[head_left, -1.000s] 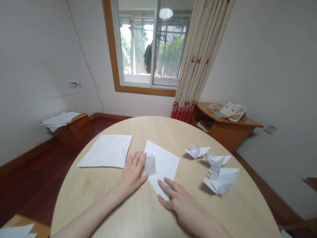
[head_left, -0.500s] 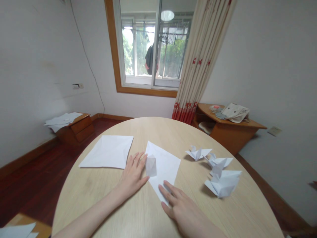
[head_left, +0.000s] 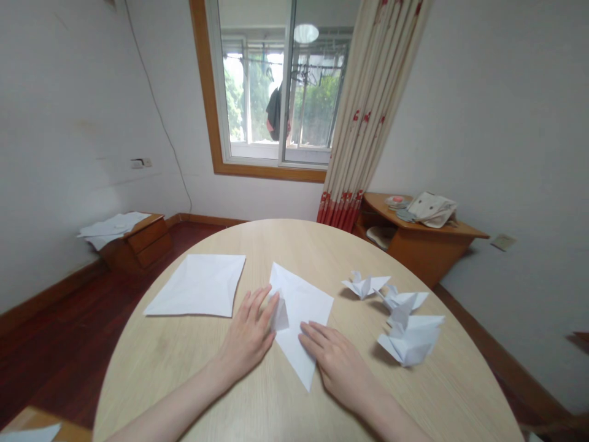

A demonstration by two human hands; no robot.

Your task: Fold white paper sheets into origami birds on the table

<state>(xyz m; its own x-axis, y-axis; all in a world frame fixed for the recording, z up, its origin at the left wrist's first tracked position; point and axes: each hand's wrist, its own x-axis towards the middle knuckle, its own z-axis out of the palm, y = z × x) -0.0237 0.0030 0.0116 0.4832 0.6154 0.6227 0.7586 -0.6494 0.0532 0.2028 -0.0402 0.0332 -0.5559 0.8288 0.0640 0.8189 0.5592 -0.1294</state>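
Observation:
A folded white paper (head_left: 301,313) lies on the round wooden table (head_left: 193,362) in front of me, with one small flap raised near its left edge. My left hand (head_left: 248,334) rests flat beside that flap, fingers stretched out and touching the paper's left edge. My right hand (head_left: 338,362) lies flat on the paper's lower right part, fingers extended. Neither hand holds anything.
A flat white sheet (head_left: 197,285) lies at the table's left. Three folded paper cranes (head_left: 407,334) stand at the right. Beyond the table are a low cabinet with papers (head_left: 131,236), a corner shelf with a bag (head_left: 426,212), a curtain and a window.
My right hand has slid up from the paper's lower tip onto its lower right part. The left hand's fingers have closed in against the raised flap.

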